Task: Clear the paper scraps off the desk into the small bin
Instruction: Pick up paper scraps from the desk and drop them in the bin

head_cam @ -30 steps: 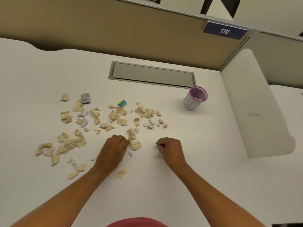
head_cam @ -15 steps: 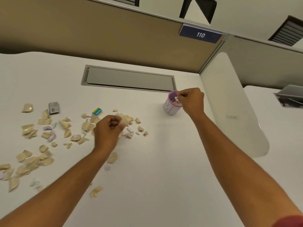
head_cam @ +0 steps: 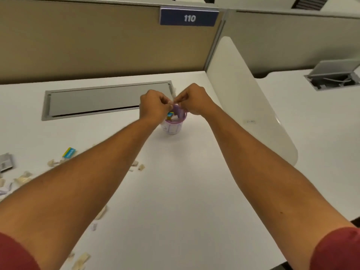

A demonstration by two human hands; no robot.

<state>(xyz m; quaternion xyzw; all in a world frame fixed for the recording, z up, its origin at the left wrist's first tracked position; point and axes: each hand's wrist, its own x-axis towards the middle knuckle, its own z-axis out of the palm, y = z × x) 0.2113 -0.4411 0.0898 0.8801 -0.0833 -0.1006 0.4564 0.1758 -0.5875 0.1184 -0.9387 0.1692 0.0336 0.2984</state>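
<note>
The small bin (head_cam: pixel 174 128), white with a purple rim, stands on the white desk (head_cam: pixel 175 182) near the middle. Both my hands hover right over its mouth with their fingertips almost touching. My left hand (head_cam: pixel 154 108) is pinched shut on paper scraps. My right hand (head_cam: pixel 194 100) is pinched too, and a pale blurred scrap (head_cam: pixel 174 93) sticks up between the two hands. A blue-and-yellow scrap (head_cam: pixel 170 114) shows inside the bin. Loose beige paper scraps (head_cam: pixel 23 179) lie at the desk's left, and a few more scraps (head_cam: pixel 140 167) lie beside my left forearm.
A grey cable flap (head_cam: pixel 97 100) is set into the desk behind the bin. A blue-and-yellow item (head_cam: pixel 69 152) and a grey packet (head_cam: pixel 5 162) lie among the scraps. A white divider (head_cam: pixel 249 106) borders the right side, with a tan partition (head_cam: pixel 87 45) behind.
My left hand has left the scrap pile and come up to the bin, joining my right hand there. The view has swung right, so the pile now sits at the left edge.
</note>
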